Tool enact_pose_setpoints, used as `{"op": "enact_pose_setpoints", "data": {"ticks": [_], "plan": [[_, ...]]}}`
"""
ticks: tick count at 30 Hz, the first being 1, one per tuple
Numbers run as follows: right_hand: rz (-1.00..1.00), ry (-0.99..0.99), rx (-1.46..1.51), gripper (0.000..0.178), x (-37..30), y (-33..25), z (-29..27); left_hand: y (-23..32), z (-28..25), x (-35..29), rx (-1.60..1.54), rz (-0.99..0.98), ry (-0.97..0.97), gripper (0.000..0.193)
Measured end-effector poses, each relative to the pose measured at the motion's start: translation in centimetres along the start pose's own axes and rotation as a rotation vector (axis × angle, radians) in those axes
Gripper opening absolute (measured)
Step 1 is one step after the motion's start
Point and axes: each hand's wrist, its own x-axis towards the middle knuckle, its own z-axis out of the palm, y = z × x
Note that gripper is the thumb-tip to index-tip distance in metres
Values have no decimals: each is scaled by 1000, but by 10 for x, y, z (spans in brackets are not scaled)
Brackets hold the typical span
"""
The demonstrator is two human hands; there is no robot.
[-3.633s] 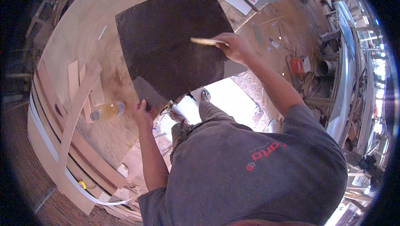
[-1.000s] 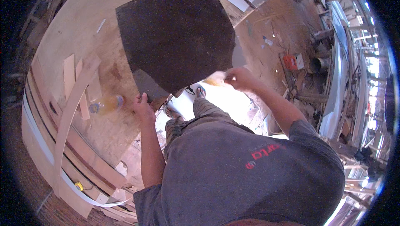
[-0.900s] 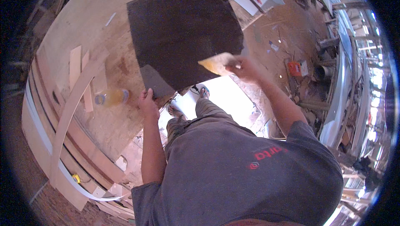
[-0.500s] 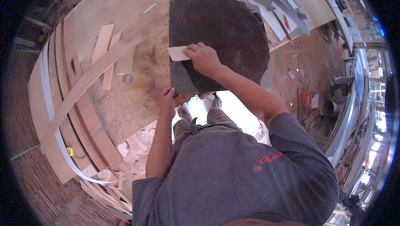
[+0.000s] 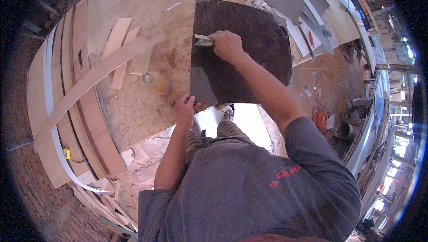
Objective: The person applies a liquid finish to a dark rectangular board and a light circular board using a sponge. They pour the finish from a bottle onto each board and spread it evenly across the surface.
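Observation:
A large dark brown sheet (image 5: 249, 41) lies on the wooden worktable (image 5: 147, 117), overhanging its near edge. Near its left edge the sheet shows a duller grey patch. My right hand (image 5: 227, 45) is closed around a pale, wide flat brush (image 5: 203, 41), tilted over the upper left part of the sheet. Its lower edge looks like bristles. At the sheet's near left corner my left hand (image 5: 185, 107) pinches the edge between thumb and fingers. Left of the sheet, a glass bottle (image 5: 156, 84) with yellowish liquid leans or stands on the table.
Thin wood strips (image 5: 96, 74) lie across the table's left side, with a yellow tape measure (image 5: 66, 153) near the left end. Grey and white sheet offcuts (image 5: 296, 1) and a crumpled rag (image 5: 257, 4) are at the far right. An orange box (image 5: 324, 120) sits on the littered floor.
My right hand has moved the brush farther from me over the sheet and tipped it more edge-on. My left hand stays at the corner. The whole view has shifted slightly.

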Motion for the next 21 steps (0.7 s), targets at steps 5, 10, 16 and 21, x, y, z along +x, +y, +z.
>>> {"op": "enact_pose_setpoints", "data": {"ticks": [5, 10, 16, 21], "plan": [[-57, -146, 26, 19, 8, 3, 9, -1, 4, 1, -3, 14, 13, 15], [-210, -407, 4, 34, -27, -21, -8, -7, -4, 3, -82, -59, 28, 14], [-440, -337, 41, 35, -112, -10, -19, -1, -1, 1, -100, -79, -6, 15], [-359, -409, 86, 25, -165, 0, -30, -14, -9, 15, -125, -83, -66, 15]]}}
